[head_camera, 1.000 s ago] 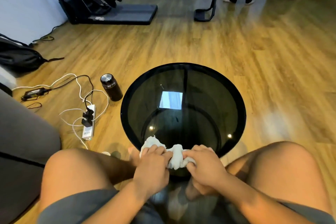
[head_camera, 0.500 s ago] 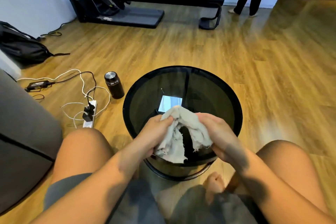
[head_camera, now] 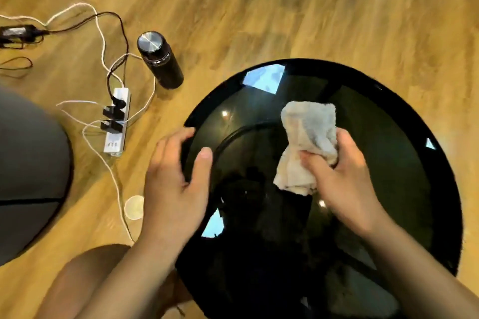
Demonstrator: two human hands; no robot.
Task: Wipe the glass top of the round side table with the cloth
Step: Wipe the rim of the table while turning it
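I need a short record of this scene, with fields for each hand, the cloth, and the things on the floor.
left hand: grips the left rim of the glass top
right hand: holds the bunched cloth on the glass
cloth: pale, near the middle of the top
floor: dark bottle upright and white power strip, left of the glass top

There is only one view, worn on the person's head. It looks steeply down from close above the round side table (head_camera: 388, 163), which fills the frame from the centre to 5 o'clock. The wooden floor (head_camera: 259, 8) lies toward 12 o'clock, the power strip (head_camera: 116, 124) toward 9 o'clock.
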